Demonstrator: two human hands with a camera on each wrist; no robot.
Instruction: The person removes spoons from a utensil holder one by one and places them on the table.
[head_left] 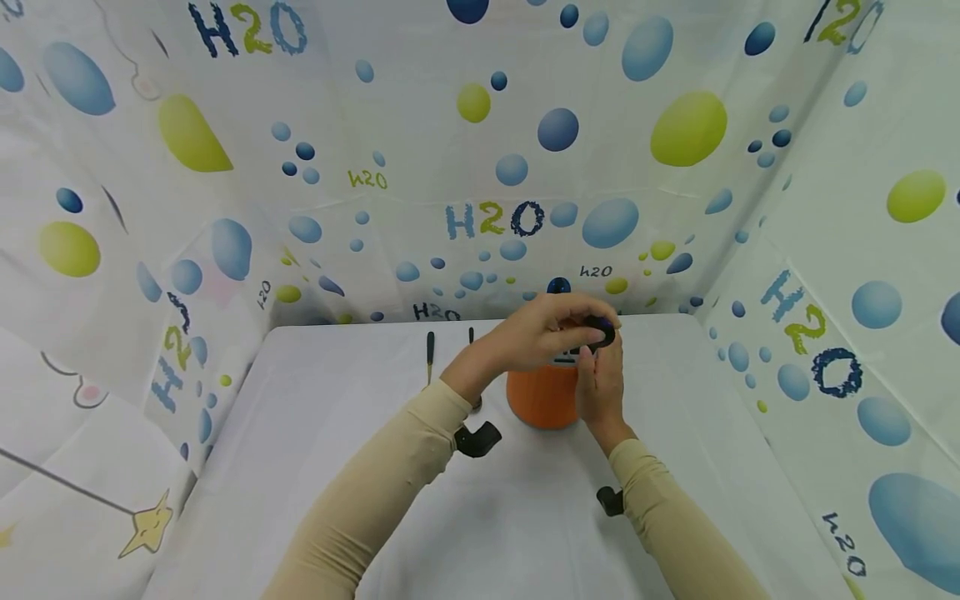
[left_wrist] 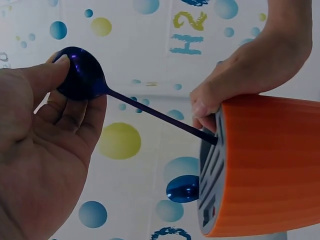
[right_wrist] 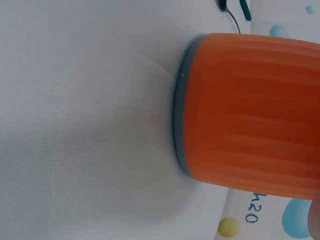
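My left hand (head_left: 536, 333) pinches a shiny dark-blue spoon (left_wrist: 80, 75) by its bowl, thumb on one face and fingers behind. The spoon's thin handle reaches down to a slot in the grey top (left_wrist: 212, 170) of an orange utensil holder (left_wrist: 270, 165). At the rim of this holder, my right hand (head_left: 602, 387) grips with bent fingers, close to where the handle goes in. A second blue spoon (left_wrist: 183, 188) has its bowl sticking out of the same top. In the right wrist view the orange side and grey base fill much of the picture.
Left of the holder, a thin utensil with a black handle (head_left: 430, 346) lies on the white table (head_left: 337, 467). Beside it lies another utensil (head_left: 471, 335), partly hidden by my left arm. Printed white sheeting (head_left: 420, 158) encloses the back and sides.
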